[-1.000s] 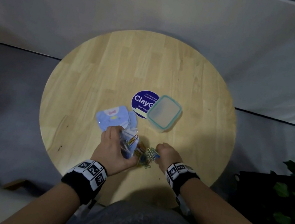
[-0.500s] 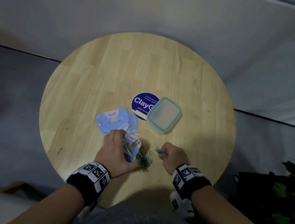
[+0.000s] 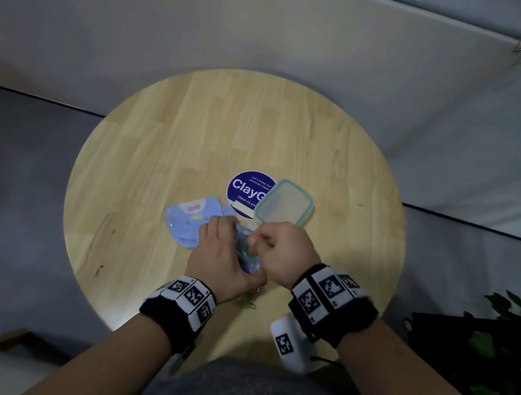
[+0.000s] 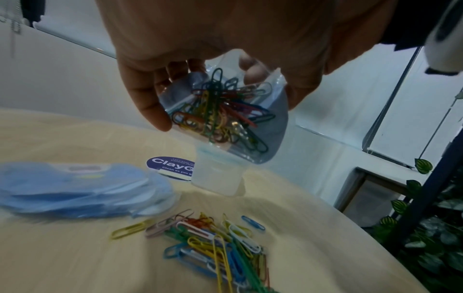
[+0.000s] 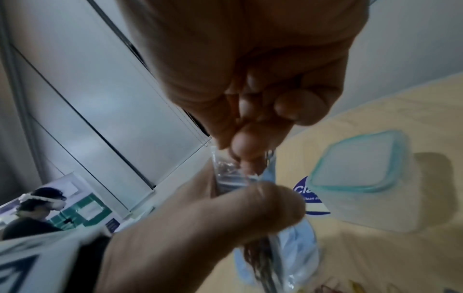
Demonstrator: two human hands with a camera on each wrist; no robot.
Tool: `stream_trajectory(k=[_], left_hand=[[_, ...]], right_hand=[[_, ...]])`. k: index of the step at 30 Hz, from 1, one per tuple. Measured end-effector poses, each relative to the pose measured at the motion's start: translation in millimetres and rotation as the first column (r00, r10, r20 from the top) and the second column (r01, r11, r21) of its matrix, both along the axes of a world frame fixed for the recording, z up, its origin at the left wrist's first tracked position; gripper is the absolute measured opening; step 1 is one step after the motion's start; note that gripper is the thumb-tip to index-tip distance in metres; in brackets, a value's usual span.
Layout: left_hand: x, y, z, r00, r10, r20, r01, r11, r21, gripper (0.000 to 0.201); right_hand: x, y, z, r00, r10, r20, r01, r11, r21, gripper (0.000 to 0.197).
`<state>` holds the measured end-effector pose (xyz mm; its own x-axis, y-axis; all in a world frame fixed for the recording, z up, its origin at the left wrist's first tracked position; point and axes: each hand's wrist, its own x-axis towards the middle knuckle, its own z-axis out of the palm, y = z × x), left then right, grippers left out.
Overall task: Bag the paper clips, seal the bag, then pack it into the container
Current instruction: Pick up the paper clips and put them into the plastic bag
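Note:
My left hand (image 3: 221, 253) grips a small clear zip bag (image 3: 247, 254) (image 4: 250, 128) above the table, its fingers (image 4: 150, 103) curled round the sides. Many coloured paper clips sit inside the bag. My right hand (image 3: 256, 240) is at the bag's mouth with its fingertips (image 5: 248, 154) bunched together and dipped into the opening, seemingly pinching a paper clip that barely shows. A pile of loose paper clips (image 4: 218, 243) (image 3: 247, 301) lies on the wood below my left wrist. The clear container (image 3: 286, 203) (image 5: 363, 178) with a teal-rimmed lid stands just beyond my hands.
A stack of light blue bags (image 3: 186, 222) (image 4: 75, 188) lies left of my hands. A round blue sticker (image 3: 247, 188) is partly under the container. The round wooden table (image 3: 193, 133) has bare wood at the back and sides. A plant (image 3: 512, 339) stands to the right.
My right hand rose from the table with a clip and moved left to the bag's mouth. My left hand lifted the bag higher, off the pile.

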<state>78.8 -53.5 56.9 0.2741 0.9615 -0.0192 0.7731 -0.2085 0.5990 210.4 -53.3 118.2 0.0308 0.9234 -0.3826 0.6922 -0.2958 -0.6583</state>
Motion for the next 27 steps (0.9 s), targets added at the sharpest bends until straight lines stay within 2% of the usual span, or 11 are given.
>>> stream_trajectory(k=[2, 5, 7, 11, 13, 19, 22, 25, 27], left_hand=[[-1.5, 1.7, 2.3, 1.000, 0.004, 0.000, -0.004, 1.000, -0.009, 0.076], [0.8, 1.2, 5.7, 1.000, -0.022, 0.019, 0.022, 0.999, 0.023, 0.067], [2.4, 0.4, 8.0, 0.999, -0.018, 0.041, 0.017, 0.999, 0.028, 0.068], [-0.8, -1.9, 5.4, 0.999, -0.009, 0.047, 0.010, 1.000, -0.011, 0.101], [-1.5, -3.2, 2.5, 0.998, -0.009, 0.061, 0.012, 0.999, -0.049, 0.107], [-0.6, -2.6, -1.3, 0.988, 0.092, 0.123, -0.083, 0.994, -0.076, 0.095], [-3.2, 0.8, -1.6, 0.980, 0.131, 0.150, -0.116, 0.988, -0.102, 0.097], [-1.0, 3.0, 0.7, 0.973, 0.145, 0.179, -0.119, 0.982, -0.149, 0.105], [1.3, 2.7, 2.2, 0.967, 0.147, 0.210, -0.111, 0.979, -0.173, 0.104]], right_hand=[[0.1, -7.7, 1.4, 0.996, 0.068, -0.057, -0.069, 0.997, -0.020, 0.026], [-2.0, -15.1, 1.7, 0.984, 0.179, -0.022, -0.180, 0.983, -0.031, 0.016], [-2.1, -16.1, 2.1, 0.986, 0.165, -0.010, -0.165, 0.986, 0.000, 0.009], [5.2, -20.5, -3.1, 0.995, 0.093, 0.021, -0.095, 0.980, 0.172, 0.007], [7.7, -23.8, -6.0, 0.994, 0.096, 0.059, -0.107, 0.971, 0.212, 0.009], [3.7, -23.7, -7.5, 0.968, 0.207, 0.139, -0.235, 0.942, 0.240, 0.018], [3.9, -22.4, -4.9, 0.968, 0.244, 0.060, -0.251, 0.952, 0.175, 0.018], [7.6, -20.3, -3.0, 0.976, 0.194, -0.094, -0.181, 0.975, 0.132, 0.014], [9.4, -20.1, -1.4, 0.977, 0.171, -0.124, -0.156, 0.981, 0.119, 0.012]])
